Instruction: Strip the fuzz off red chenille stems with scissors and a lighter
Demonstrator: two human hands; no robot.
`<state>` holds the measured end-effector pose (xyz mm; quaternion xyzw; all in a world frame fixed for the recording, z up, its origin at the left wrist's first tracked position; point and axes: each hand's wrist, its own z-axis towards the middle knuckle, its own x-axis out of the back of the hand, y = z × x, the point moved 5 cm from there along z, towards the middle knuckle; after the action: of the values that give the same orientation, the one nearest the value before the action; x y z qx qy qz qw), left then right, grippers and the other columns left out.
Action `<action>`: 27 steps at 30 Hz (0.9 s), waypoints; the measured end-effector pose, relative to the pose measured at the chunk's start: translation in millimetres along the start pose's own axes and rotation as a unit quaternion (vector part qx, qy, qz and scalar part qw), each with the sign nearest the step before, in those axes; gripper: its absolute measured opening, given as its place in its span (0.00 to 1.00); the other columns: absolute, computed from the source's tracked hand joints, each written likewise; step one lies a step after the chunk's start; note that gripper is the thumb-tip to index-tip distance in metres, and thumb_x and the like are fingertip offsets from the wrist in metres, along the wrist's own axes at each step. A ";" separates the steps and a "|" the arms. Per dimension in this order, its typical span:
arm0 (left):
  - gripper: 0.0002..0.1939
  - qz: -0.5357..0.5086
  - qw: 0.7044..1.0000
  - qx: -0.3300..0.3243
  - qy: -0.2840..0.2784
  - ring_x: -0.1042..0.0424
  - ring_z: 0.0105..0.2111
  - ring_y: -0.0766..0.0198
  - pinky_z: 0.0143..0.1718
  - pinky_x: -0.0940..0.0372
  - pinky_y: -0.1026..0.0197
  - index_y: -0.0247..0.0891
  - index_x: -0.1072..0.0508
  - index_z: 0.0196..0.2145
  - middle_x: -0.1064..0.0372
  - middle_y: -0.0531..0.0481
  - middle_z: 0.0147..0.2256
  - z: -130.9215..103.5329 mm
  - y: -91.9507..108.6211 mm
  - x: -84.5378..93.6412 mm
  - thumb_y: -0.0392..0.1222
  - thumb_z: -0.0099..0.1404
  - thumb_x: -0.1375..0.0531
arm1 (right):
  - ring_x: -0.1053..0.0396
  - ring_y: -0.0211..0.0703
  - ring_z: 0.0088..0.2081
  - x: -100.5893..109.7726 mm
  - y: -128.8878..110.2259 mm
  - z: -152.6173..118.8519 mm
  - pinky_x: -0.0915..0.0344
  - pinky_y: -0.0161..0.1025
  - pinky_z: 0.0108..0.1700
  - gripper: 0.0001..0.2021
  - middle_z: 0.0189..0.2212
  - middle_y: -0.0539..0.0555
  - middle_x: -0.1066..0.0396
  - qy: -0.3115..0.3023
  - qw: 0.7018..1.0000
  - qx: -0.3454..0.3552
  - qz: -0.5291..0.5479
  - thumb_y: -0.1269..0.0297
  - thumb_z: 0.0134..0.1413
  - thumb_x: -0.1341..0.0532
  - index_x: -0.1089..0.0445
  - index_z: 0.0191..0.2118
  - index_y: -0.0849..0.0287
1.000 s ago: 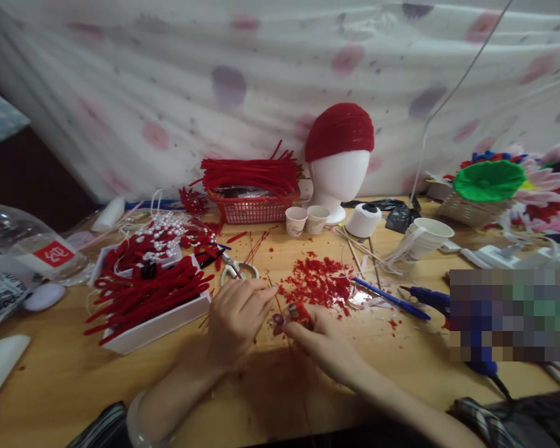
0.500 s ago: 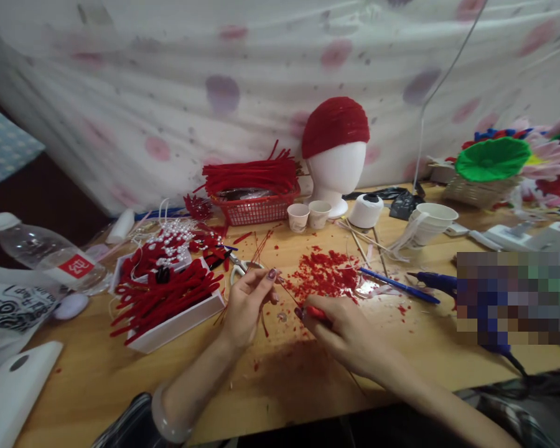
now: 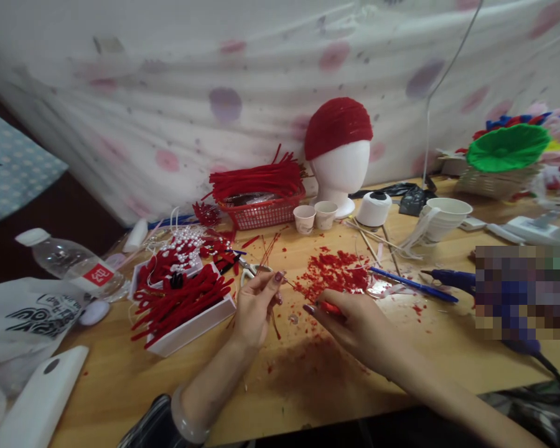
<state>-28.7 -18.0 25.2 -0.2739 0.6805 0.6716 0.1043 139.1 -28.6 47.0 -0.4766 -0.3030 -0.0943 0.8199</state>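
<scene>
My left hand (image 3: 256, 305) is closed in a pinch above the table, with a thin wire (image 3: 288, 282) between thumb and forefinger. The wire's short tip points toward the scattered red fluff (image 3: 336, 274). Across a small gap, my right hand (image 3: 345, 320) curls round a red-handled tool (image 3: 330, 308); its working end is hidden. Thin red-tipped stems (image 3: 271, 249) lie behind my left hand, beside scissors (image 3: 249, 269). To the left, a white box (image 3: 193, 326) holds red fuzzy stems (image 3: 182, 298).
A red basket (image 3: 266, 216) of red stems stands behind, near a white foam head (image 3: 343, 174), two paper cups (image 3: 304, 219) and a thread cone (image 3: 374, 210). A blue pen (image 3: 415, 285) and glue gun (image 3: 448, 280) lie right. A bottle (image 3: 74, 261) lies left.
The whole scene has shifted right in view. Earlier a thin strand stretched between both hands; now only a short tip shows at my left fingers, and my right thumb is more extended.
</scene>
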 end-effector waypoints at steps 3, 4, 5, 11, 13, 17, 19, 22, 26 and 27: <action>0.15 0.000 1.000 -0.001 0.010 0.38 0.19 0.77 0.20 0.42 0.72 0.34 0.21 0.27 0.29 0.54 0.25 0.1 -1.1 1.7 0.44 0.42 0.26 | 0.47 0.33 0.18 0.3 1.2 -0.4 0.56 0.33 0.22 0.14 0.16 0.45 0.42 0.008 1.000 0.018 -0.018 0.63 0.56 0.40 0.39 0.22 0.57; 0.15 -0.002 1.000 -0.003 0.012 0.38 0.19 0.77 0.20 0.42 0.72 0.34 0.21 0.28 0.30 0.54 0.25 0.2 -1.4 2.1 0.44 0.43 0.27 | 0.47 0.33 0.18 0.6 1.7 -0.6 0.56 0.33 0.22 0.14 0.16 0.45 0.42 0.011 0.999 0.024 -0.030 0.63 0.57 0.40 0.39 0.22 0.57; 0.15 -0.006 1.000 -0.004 0.012 0.39 0.19 0.78 0.20 0.42 0.72 0.34 0.21 0.28 0.30 0.55 0.25 0.5 -1.6 2.3 0.43 0.43 0.27 | 0.47 0.33 0.18 1.0 2.0 -0.8 0.56 0.33 0.22 0.14 0.16 0.45 0.42 0.013 0.999 0.030 -0.042 0.62 0.57 0.40 0.39 0.22 0.57; 0.17 0.004 1.000 -0.003 0.019 0.40 0.17 0.78 0.18 0.45 0.72 0.33 0.23 0.24 0.33 0.56 0.21 2.4 -1.5 2.7 0.46 0.39 0.26 | 0.42 0.35 0.21 2.5 7.8 -2.0 0.52 0.33 0.25 0.13 0.18 0.47 0.38 -0.017 0.991 0.016 -0.131 0.62 0.60 0.44 0.39 0.24 0.57; 0.20 0.018 1.000 0.002 0.011 0.40 0.17 0.77 0.18 0.44 0.72 0.33 0.22 0.25 0.33 0.56 0.21 2.6 -1.4 1.6 0.48 0.37 0.25 | 0.41 0.35 0.21 3.1 9.3 -1.8 0.51 0.33 0.25 0.14 0.19 0.47 0.37 -0.020 0.989 0.017 -0.146 0.61 0.60 0.45 0.39 0.24 0.57; 0.22 0.045 0.999 -0.008 -0.007 0.38 0.20 0.75 0.20 0.40 0.70 0.35 0.20 0.30 0.29 0.53 0.26 1.6 -1.1 -0.3 0.48 0.37 0.25 | 0.41 0.34 0.21 5.1 10.5 -1.4 0.52 0.33 0.25 0.14 0.18 0.47 0.37 -0.010 0.986 0.021 -0.166 0.62 0.61 0.46 0.41 0.24 0.57; 0.19 0.047 0.999 -0.020 -0.002 0.38 0.22 0.75 0.21 0.40 0.71 0.35 0.20 0.27 0.30 0.53 0.26 1.2 -1.1 0.1 0.47 0.37 0.25 | 0.41 0.34 0.21 6.7 9.2 -1.9 0.52 0.33 0.24 0.14 0.18 0.47 0.37 0.000 0.983 0.029 -0.179 0.62 0.60 0.45 0.41 0.23 0.57; 0.16 0.043 0.999 -0.024 0.006 0.39 0.21 0.75 0.21 0.41 0.72 0.35 0.22 0.23 0.31 0.54 0.24 1.5 -2.2 0.9 0.47 0.38 0.25 | 0.41 0.34 0.20 10.0 5.7 -2.3 0.53 0.33 0.24 0.14 0.17 0.47 0.38 0.022 0.976 0.053 -0.209 0.62 0.59 0.45 0.39 0.23 0.57; 0.16 0.061 0.998 -0.026 0.000 0.39 0.21 0.76 0.21 0.41 0.71 0.35 0.22 0.25 0.32 0.56 0.24 1.9 -2.8 1.7 0.47 0.41 0.26 | 0.38 0.37 0.22 15.6 1.5 -0.9 0.53 0.34 0.25 0.10 0.19 0.49 0.34 0.045 0.958 0.079 -0.271 0.66 0.58 0.45 0.36 0.25 0.57; 0.15 0.069 0.997 -0.032 -0.001 0.39 0.21 0.76 0.22 0.41 0.71 0.35 0.23 0.25 0.32 0.56 0.23 1.8 -2.4 2.0 0.46 0.42 0.27 | 0.37 0.37 0.22 17.3 0.6 -0.4 0.53 0.34 0.25 0.10 0.20 0.49 0.33 0.050 0.953 0.081 -0.286 0.68 0.57 0.45 0.35 0.26 0.58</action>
<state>-29.5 -16.6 22.0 -0.2284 0.6758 0.6990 0.0498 153.3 -26.3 56.5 -0.2961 -0.3920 -0.3239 0.8086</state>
